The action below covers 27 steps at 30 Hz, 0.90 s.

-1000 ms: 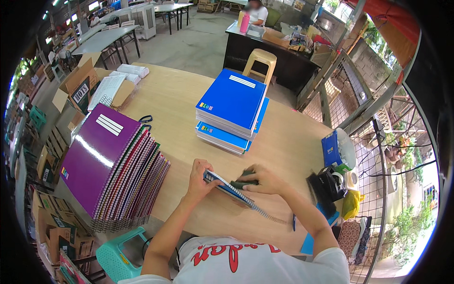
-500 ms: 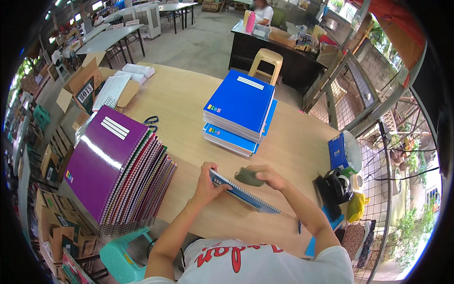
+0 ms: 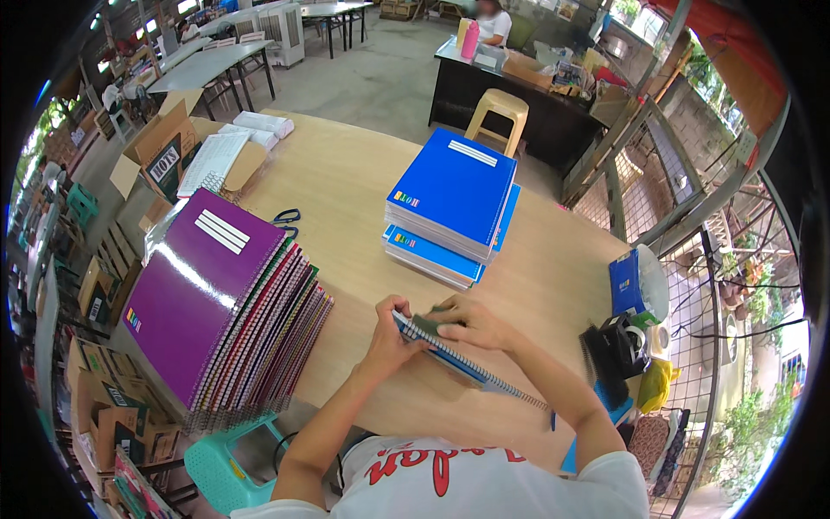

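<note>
My left hand (image 3: 389,340) grips the upper left end of a blue spiral notebook (image 3: 462,363), which stands tilted on its edge with the coil side up. The loose tail of its white wire coil (image 3: 523,397) sticks out past the lower right end. In my right hand (image 3: 477,324) is a dark green pad (image 3: 426,326), pressed on the coil close to my left fingers. Beyond my hands stands a stack of blue notebooks (image 3: 450,186). To the left rises a tall stack of spiral notebooks with a purple one (image 3: 186,259) on top.
Scissors (image 3: 286,222) lie between the stacks on the wooden table (image 3: 337,233). A black tape dispenser (image 3: 618,342), a blue box (image 3: 626,284) and a yellow bag (image 3: 654,383) crowd the right edge. An open carton (image 3: 166,154) is at the far left, a green stool (image 3: 226,467) below.
My right hand has moved left and down, bringing the green pad from above the notebook onto its coil. The left hand keeps its grip. The whole view has shifted slightly.
</note>
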Available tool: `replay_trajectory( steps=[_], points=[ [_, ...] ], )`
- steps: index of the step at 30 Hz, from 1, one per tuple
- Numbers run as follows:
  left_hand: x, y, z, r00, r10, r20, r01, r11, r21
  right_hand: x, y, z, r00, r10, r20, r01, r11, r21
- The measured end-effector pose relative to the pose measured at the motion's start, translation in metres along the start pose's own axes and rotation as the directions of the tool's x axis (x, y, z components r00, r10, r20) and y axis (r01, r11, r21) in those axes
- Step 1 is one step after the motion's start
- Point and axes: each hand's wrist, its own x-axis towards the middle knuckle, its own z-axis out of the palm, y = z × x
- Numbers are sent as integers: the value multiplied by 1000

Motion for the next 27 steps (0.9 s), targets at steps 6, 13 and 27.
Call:
replay_trajectory(
  steps=[6, 13, 27],
  points=[
    [10, -33, -44, 988, -133, 84, 156, 901, -405, 10, -6, 1, 992, 125, -15, -124, 990, 67],
    [15, -20, -45, 976, -175, 132, 219, 813, -540, 28, 12, 7, 996, 86, 20, -86, 995, 48],
    [11, -22, -16, 968, -218, 124, 249, 772, -585, -323, 108, 180, 49, 407, -912, -998, 63, -25]
  ],
)
